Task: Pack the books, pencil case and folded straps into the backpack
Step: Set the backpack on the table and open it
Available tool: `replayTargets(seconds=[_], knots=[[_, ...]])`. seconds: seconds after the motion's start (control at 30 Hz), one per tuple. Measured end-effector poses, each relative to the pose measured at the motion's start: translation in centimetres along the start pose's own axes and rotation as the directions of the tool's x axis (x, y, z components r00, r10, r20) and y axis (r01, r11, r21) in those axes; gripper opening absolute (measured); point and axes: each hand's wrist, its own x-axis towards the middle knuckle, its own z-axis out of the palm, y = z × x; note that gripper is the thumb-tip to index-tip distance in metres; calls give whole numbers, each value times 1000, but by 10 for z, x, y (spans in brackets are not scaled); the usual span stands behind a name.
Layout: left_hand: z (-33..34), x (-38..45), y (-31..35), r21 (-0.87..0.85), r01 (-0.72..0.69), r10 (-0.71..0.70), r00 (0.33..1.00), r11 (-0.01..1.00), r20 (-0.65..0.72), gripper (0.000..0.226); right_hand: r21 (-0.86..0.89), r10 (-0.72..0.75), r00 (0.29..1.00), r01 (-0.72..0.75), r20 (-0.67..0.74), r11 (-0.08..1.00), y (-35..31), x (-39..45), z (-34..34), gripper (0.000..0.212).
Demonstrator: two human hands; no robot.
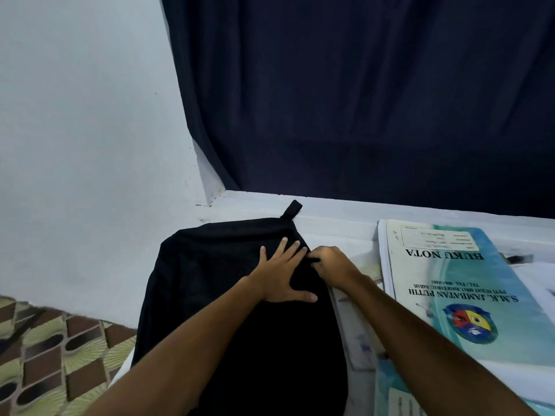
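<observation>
— What lies on the bench?
— A black backpack, flat, its loop toward the wall; the left hand presses on it with spread fingers; the right hand pinches at its right edge.
— And beside it?
— A teal "BUKU NOTA" book; a dark curtain behind.

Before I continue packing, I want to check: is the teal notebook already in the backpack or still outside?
Outside. The teal notebook lies flat on the table, right of the black backpack.
</observation>
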Motion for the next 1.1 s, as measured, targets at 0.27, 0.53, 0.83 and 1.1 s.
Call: replayTargets(seconds=[0.27, 0.53, 0.83, 1.1], knots=[[16, 2, -10, 35, 5, -7, 998, 999, 65, 110, -37, -98, 995, 99, 35, 994, 18, 2, -12, 13], [10, 6, -5, 97, 59, -76, 980, 994, 183, 104, -139, -143, 985, 157, 101, 978, 19, -37, -9, 7], [6, 10, 3, 173, 127, -164, 961, 977, 222, 103, 103, -190, 870, 160, 454, 982, -19, -157, -23, 16], [-6, -30, 51, 130, 259, -251, 965, 957, -75, 72, 381, -150, 826, -83, 543, 921, -38, -213, -32, 4]])
